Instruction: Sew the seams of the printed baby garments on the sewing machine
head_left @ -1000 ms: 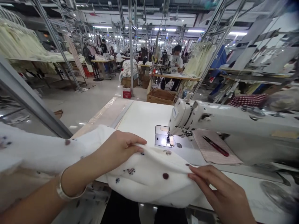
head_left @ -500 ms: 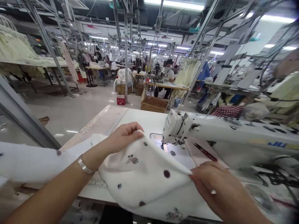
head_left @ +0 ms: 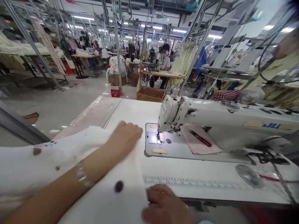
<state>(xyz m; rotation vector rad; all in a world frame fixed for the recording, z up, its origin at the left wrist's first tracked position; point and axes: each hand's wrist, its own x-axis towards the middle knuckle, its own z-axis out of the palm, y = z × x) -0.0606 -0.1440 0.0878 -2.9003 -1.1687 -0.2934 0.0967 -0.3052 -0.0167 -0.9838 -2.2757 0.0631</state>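
The soft white, dark-spotted fabric (head_left: 105, 199) has swung left of the white metal sewing machine (head_left: 224, 119), baring the white printed ruler strip (head_left: 187, 182) before it, so it lies apart from the needle (head_left: 159, 137). The left hand (head_left: 126, 137) grips its far edge, fingers curled; the blurred right hand (head_left: 168, 205) seemingly pinches its nearer edge.

Garment workshop: sewing machine (head_left: 210, 115), apparently hanging clothes (head_left: 183, 59).
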